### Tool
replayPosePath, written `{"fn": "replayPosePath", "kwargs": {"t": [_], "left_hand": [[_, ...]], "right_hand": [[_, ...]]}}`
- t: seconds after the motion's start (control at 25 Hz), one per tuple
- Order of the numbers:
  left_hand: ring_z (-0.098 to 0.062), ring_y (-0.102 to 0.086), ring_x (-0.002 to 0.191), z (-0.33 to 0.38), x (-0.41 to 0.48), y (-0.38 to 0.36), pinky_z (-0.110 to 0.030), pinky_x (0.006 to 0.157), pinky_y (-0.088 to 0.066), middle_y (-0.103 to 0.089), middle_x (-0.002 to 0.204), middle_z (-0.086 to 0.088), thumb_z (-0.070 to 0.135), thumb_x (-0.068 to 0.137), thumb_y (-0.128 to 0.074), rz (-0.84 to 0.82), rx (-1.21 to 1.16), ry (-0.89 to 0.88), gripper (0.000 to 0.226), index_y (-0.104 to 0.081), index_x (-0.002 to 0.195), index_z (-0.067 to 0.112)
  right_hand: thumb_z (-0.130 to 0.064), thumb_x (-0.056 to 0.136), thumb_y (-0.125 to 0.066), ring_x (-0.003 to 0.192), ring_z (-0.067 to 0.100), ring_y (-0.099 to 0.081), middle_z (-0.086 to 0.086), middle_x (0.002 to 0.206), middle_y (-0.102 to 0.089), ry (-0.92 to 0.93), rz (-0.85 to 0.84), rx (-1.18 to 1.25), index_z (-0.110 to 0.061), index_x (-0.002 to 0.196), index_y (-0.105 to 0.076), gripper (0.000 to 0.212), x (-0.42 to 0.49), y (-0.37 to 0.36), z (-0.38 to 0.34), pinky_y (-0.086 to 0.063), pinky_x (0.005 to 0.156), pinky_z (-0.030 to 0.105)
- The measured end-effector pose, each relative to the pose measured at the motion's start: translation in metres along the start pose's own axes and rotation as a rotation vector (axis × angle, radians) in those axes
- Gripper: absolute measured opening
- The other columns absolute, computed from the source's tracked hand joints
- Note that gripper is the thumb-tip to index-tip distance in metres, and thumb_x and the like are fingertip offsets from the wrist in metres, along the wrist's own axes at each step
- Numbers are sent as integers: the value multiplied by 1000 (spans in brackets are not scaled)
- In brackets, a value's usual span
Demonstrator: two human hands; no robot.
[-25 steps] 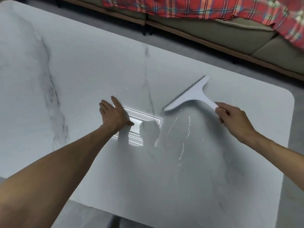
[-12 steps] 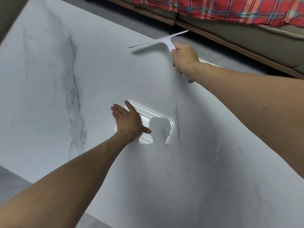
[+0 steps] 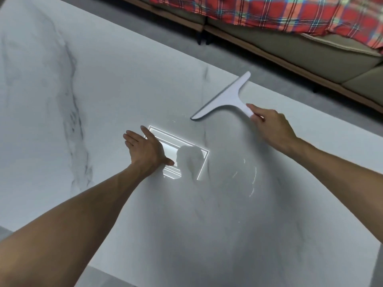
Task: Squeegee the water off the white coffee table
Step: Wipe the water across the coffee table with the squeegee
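Gripping the squeegee (image 3: 224, 98) by its handle, the right hand (image 3: 269, 126) — fingers curled shut round the grip — held the tool over the far right part of the coffee table (image 3: 103, 83). Blade edge angled from lower left up to upper right, its lower tip down close to the tabletop just beyond the bright reflection (image 3: 180, 154); whether the rubber edge actually met the surface could not be told. Tool white, T-shaped, with a darker strip along the blade's left edge.

Pressed flat on the tabletop, palm down, the left hand (image 3: 145, 150) — fingers stretched out and close together, thumb splayed toward the right, clasping nothing. Sat at the left end of the rectangular light reflection, partly covering it. Dark shadow of a head across the middle of that glare.

Thin curved streaks of water (image 3: 251, 179) glinted on the marble to the right of the reflection, nearer than the squeegee and below the right forearm. A few small glints also near the blade's lower tip. Grey veins ran through the white top, the heaviest one down the left side.

Beyond the table's far edge, grey floor (image 3: 259, 65), then a beige sofa (image 3: 300, 50) with a wooden base and a red plaid blanket (image 3: 248, 9) draped over it.
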State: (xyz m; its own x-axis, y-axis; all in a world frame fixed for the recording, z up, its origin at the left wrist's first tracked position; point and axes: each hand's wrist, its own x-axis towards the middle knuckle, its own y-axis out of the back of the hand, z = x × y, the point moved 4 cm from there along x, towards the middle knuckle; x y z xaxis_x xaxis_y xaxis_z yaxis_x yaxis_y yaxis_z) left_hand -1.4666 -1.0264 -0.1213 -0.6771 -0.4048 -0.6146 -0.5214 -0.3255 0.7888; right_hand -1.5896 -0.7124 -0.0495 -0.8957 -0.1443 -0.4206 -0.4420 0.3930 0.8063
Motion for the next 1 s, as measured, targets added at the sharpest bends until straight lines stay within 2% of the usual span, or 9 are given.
{"fn": "replayPosePath", "kwargs": {"t": [0.12,0.28,0.44,0.56,0.6,0.68,0.76,0.88,1.0], "left_hand": [[-55,2,141,2,-3,4,-53,119,-9,4,147,-47,62,46,-86,-18,-4,37,152,9,148,-1],[-50,-2,143,-3,-12,8,-50,118,-10,-1,150,-42,61,47,-86,34,-36,30,146,2,149,4],[-55,-14,138,-18,-24,4,-54,116,-15,-10,147,-43,58,42,-88,171,-16,-39,145,-6,146,0],[-56,-8,139,-32,-27,-3,-55,116,-12,-6,149,-42,60,49,-85,94,-8,-17,143,-2,148,-1],[-57,-6,140,-33,-26,-5,-55,116,-12,-4,149,-43,60,52,-84,67,1,-22,142,0,148,-2],[-58,-6,139,-35,-20,-7,-56,116,-14,-3,148,-44,62,56,-81,40,28,-42,140,0,148,-5],[-59,-7,139,-36,-16,-8,-55,116,-16,-4,148,-45,63,57,-79,32,40,-48,139,0,148,-7],[-60,-9,138,-37,-12,-11,-55,115,-18,-6,147,-46,65,55,-79,36,35,-58,140,-2,148,-6],[-61,-13,136,-38,-12,-13,-55,114,-20,-9,146,-47,65,53,-79,63,42,-67,140,-5,147,-8]], "right_hand": [[-35,101,-41,95,33,-61,6,112,-70,-114,11,-20,-44,140,-48,40,-57,13,64,-49,78,38],[-36,102,-39,103,36,-60,6,120,-68,-274,-5,-69,-41,141,-48,41,-128,31,105,-49,82,39],[-37,101,-38,90,34,-60,5,93,-69,-264,-9,-43,-34,126,-60,34,-129,54,73,-50,79,39],[-42,93,-39,70,29,-57,3,74,-65,-218,63,267,-23,100,-64,32,-63,48,6,-46,68,37],[-45,88,-38,70,30,-55,5,77,-66,-232,77,343,-21,96,-63,36,-33,40,-17,-44,66,38],[-49,82,-32,75,29,-53,13,99,-69,-262,58,421,-22,95,-62,42,19,13,-68,-42,68,38],[-49,87,-31,87,30,-58,14,118,-66,-268,53,425,-22,113,-62,49,48,-14,-112,-42,76,36],[-32,99,-33,112,33,-58,9,128,-60,-225,45,287,-22,132,-54,40,59,-44,-154,-40,82,31],[-22,99,-35,119,36,-54,10,131,-59,-33,-40,105,-23,134,-52,39,37,-64,-172,-41,87,35]]}}
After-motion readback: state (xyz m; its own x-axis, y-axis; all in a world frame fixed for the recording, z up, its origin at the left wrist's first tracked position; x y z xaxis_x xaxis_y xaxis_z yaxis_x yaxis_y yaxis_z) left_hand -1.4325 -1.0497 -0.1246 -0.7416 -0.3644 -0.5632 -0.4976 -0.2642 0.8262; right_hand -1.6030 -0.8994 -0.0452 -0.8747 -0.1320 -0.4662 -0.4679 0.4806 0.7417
